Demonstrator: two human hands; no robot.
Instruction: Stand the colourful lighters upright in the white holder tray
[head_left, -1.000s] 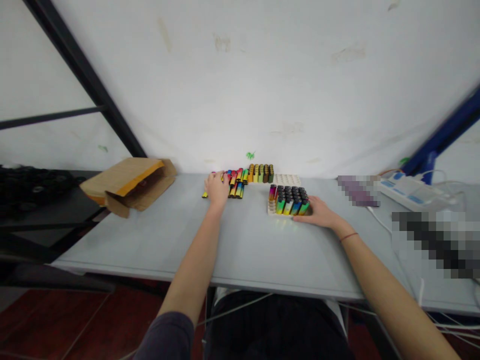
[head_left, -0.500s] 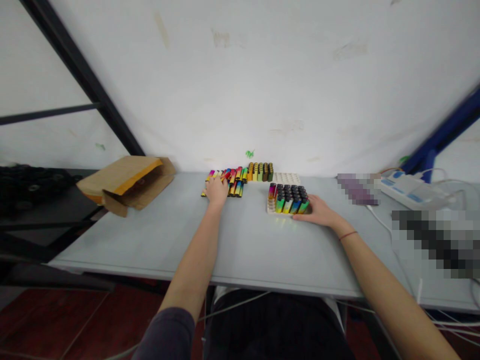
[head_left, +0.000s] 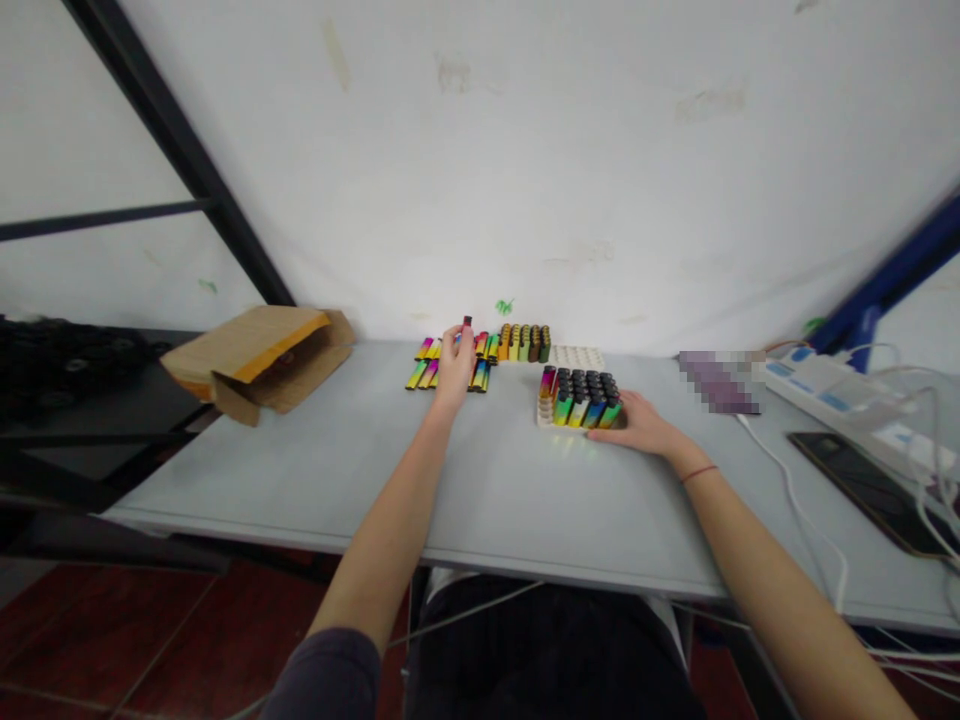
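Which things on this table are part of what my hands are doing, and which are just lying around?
In use: lighter in the left hand, loose lighters beside it, lighter tray against the right hand.
Lying about: cardboard box, power strip, phone.

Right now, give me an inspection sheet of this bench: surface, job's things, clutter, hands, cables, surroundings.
Surface: grey table, smooth top.
Job's things: loose lighters lying flat at the back; near tray nearly full of upright lighters; far tray behind it, partly filled.
Clutter: cardboard box lying open, left; dark phone, right.
Hands: left hand pinches one lighter, raised; right hand open against the near tray.
Cables: power strip, white cables trailing right.
Surroundings: white wall, black frame.
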